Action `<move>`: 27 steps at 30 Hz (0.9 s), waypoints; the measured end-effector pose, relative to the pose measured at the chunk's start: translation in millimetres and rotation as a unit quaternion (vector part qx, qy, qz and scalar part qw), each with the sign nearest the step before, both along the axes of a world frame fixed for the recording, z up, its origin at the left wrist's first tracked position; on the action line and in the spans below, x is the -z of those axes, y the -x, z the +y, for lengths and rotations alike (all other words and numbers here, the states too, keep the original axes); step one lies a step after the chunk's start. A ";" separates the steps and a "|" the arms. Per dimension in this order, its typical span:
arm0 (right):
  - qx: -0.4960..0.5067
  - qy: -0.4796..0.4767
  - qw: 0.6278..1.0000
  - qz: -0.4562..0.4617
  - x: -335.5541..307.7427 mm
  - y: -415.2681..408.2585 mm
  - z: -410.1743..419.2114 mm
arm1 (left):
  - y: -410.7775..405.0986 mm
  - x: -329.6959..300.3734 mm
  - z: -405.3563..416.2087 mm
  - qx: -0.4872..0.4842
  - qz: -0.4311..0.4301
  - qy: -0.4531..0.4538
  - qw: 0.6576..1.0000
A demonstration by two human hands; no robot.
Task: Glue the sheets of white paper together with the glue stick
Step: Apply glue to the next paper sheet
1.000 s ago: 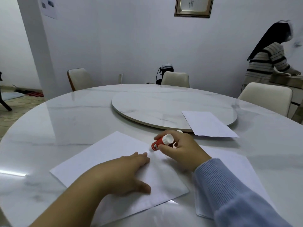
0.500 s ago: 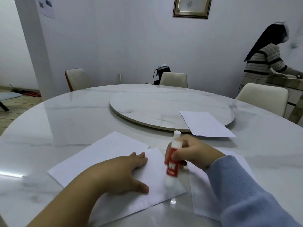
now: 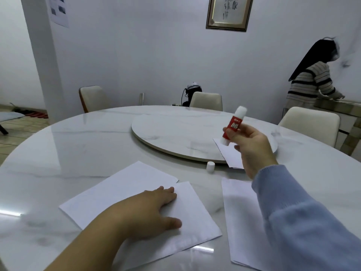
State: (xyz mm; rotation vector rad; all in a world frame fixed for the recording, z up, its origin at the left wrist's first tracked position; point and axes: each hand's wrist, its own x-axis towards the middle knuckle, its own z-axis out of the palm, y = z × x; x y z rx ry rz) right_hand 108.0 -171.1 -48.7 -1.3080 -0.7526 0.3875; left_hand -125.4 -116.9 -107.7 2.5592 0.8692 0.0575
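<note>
My left hand [image 3: 150, 212] lies flat, fingers spread, on two overlapping white paper sheets [image 3: 121, 192] at the table's near side. My right hand [image 3: 252, 147] is raised above the table and holds a red and white glue stick [image 3: 233, 126] tilted upright. The stick's white cap [image 3: 210, 166] stands on the table by the turntable's rim. Another white sheet [image 3: 240, 212] lies to the right, partly under my blue sleeve. A further sheet [image 3: 230, 153] rests on the turntable's edge, partly hidden by my right hand.
The round marble table [image 3: 58, 153] has a raised turntable [image 3: 175, 132] in its middle. Cream chairs [image 3: 310, 124] stand around the far side. A person in a striped top [image 3: 310, 81] stands at a counter at the far right.
My right hand has lifted the glue stick off the paper, up and to the right. The white cap is now in sight on the table. My left hand stays on the sheets.
</note>
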 end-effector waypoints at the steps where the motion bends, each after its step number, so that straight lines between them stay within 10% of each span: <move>1: 0.026 0.047 0.998 -0.042 4.9 -0.9 4.0 | 0.1 1.4 -0.2 -0.003 -0.010 -0.001 1.000; 10: 0.161 0.289 0.916 -0.227 45.7 -5.4 19.0 | -2.7 5.1 1.1 -0.006 -0.031 -0.008 0.999; 22: 0.149 0.240 0.938 -0.200 18.0 -27.1 -15.1 | -5.2 4.0 -0.1 0.009 -0.004 -0.006 1.000; 24: 0.057 0.380 0.889 -0.249 -1.9 -37.9 -39.5 | -8.8 5.6 2.0 0.018 -0.001 -0.014 1.000; 27: -0.067 0.622 0.700 -0.344 -10.6 -36.6 -62.8 | -13.6 11.5 6.8 0.023 0.003 -0.027 0.999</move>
